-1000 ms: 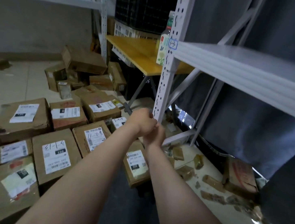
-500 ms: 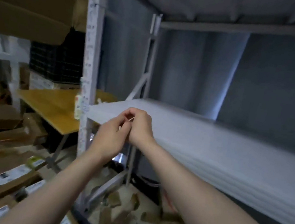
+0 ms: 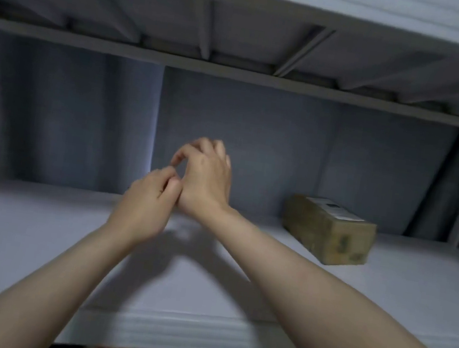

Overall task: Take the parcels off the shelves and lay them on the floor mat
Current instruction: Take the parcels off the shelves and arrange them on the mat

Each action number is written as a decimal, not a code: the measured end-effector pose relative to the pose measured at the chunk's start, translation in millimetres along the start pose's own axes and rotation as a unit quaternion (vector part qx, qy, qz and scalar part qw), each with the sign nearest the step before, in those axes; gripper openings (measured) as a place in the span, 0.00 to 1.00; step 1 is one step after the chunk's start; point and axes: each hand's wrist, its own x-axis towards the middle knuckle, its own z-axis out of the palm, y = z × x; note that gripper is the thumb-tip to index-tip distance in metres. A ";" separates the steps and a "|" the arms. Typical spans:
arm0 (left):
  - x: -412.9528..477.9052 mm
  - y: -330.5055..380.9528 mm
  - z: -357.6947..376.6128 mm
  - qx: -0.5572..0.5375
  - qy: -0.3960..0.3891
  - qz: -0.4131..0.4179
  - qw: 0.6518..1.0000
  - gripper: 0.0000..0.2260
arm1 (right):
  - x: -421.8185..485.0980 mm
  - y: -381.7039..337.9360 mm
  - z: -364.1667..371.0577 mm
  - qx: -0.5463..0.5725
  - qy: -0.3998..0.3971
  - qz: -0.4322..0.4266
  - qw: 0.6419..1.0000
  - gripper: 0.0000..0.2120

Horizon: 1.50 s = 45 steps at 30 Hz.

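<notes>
Two bare forearms rise from the lower corners of the frame and meet at its centre, above the front half of the white shelf board [image 3: 36, 235]. The left hand [image 3: 144, 206] sits lower, its fingers curled, with the tips against the base of the right thumb. The right hand [image 3: 205, 176] is just above and beyond it, its fingers also bent inward and its thumb and forefinger making a loose ring. Neither holds a parcel. Whether some small scrap is pinched between them cannot be told.

The brown oblong cardboard parcel [image 3: 329, 232] with a white label on top lies on that board, right of centre in the frame and well apart from both hands. It is to the right of the fingers and farther back. Its long axis looks to run from the back of the shelf toward the front edge, slanting to the right of the frame. The right hand is the nearer one, so I judge the reach falls to it first. Behind hangs a grey fabric backing [image 3: 257, 133], and the ribbed underside of the upper shelf [image 3: 243, 28] fills the top of the frame.

Half a second ago the view took in the shelf's left post, a wooden table and parcels on the floor. Now it faces the bay squarely and the parcel has come into sight. The hands were joined then too. The floor mat is out of view.
</notes>
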 end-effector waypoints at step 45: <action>6.7 -66.2 14.9 0.037 -0.023 -0.133 0.990 0.14 | 12.7 86.0 20.1 -0.086 -0.213 0.338 0.912 0.55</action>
